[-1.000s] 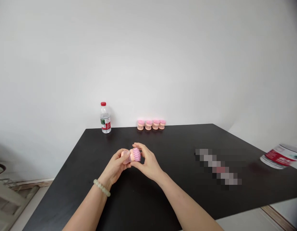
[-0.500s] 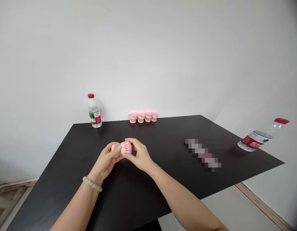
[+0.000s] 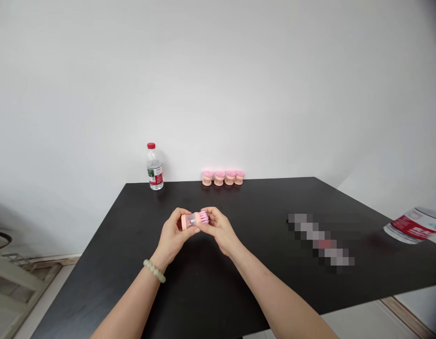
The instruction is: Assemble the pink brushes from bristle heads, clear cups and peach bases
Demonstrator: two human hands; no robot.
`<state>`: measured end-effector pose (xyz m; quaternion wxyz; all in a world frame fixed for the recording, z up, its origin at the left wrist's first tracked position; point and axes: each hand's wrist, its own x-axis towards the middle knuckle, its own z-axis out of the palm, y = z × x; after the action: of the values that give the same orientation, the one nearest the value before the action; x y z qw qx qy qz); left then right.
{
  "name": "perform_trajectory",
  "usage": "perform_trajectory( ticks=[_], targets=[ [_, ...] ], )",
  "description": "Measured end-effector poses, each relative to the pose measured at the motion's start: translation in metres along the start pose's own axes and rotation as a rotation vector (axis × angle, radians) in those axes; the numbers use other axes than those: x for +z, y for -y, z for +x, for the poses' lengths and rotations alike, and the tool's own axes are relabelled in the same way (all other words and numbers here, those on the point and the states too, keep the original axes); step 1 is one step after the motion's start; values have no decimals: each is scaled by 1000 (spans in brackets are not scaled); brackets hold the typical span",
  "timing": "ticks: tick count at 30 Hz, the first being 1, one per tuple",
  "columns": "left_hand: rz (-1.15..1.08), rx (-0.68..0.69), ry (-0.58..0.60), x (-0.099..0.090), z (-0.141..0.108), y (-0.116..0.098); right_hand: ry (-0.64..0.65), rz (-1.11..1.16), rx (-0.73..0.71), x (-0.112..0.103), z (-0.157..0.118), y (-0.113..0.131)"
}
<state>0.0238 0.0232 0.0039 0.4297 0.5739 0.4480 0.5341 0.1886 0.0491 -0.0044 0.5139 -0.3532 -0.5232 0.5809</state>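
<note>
Both hands hold a pink scrubbing brush [image 3: 191,221] with a clear middle section, above the table. It lies on its side, its pale base towards the left and its pink bristles towards the right. My left hand [image 3: 174,233], with a beaded bracelet at the wrist, is closed around the base end and clear body. At the bristle end, my right hand [image 3: 219,229] grips with thumb and fingers; some of its fingertips are hidden behind the bristles. Several similar pink brushes [image 3: 219,178] stand bristles up in a row by the wall.
The black table [image 3: 260,207] reaches back to a white wall. One red-capped water bottle [image 3: 154,172] stands at the back left; another bottle [image 3: 411,226] at the right is cut off by the frame. A pixelated long item [image 3: 320,240] lies on the right side.
My view has swung left, so the scene sits further right. The left fingers have shifted on the brush, showing more of its clear body. Both hands still hold it.
</note>
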Motion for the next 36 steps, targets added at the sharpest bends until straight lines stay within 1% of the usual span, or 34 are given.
perform_trajectory(
  ticks=[3,8,11,15,18,21,23,26,31,36],
  targets=[
    [116,27,-10,-1,0,3,-7,26,20,1,0,-1],
    [281,25,-25,-2,2,10,-21,-5,-7,2,3,-10],
    [370,20,-47,-2,5,16,-34,-62,-40,-3,10,-16],
    [514,-24,-94,-4,6,25,-119,-221,-139,-15,25,-23],
    [648,-62,-107,-4,4,28,-189,-409,-208,-23,42,-26],
    [769,-79,-86,-2,1,26,-225,-618,-279,-27,64,-23],
    [837,-78,-55,1,-1,23,-219,-755,-330,-27,79,-18],
    [929,-64,4,6,-3,19,-176,-951,-374,-23,103,-11],
    [1057,-64,61,12,-4,12,-125,-1233,-346,-12,145,-8],
    [1134,-84,97,16,-3,6,-145,-1414,-294,1,182,-11]
  ],
)
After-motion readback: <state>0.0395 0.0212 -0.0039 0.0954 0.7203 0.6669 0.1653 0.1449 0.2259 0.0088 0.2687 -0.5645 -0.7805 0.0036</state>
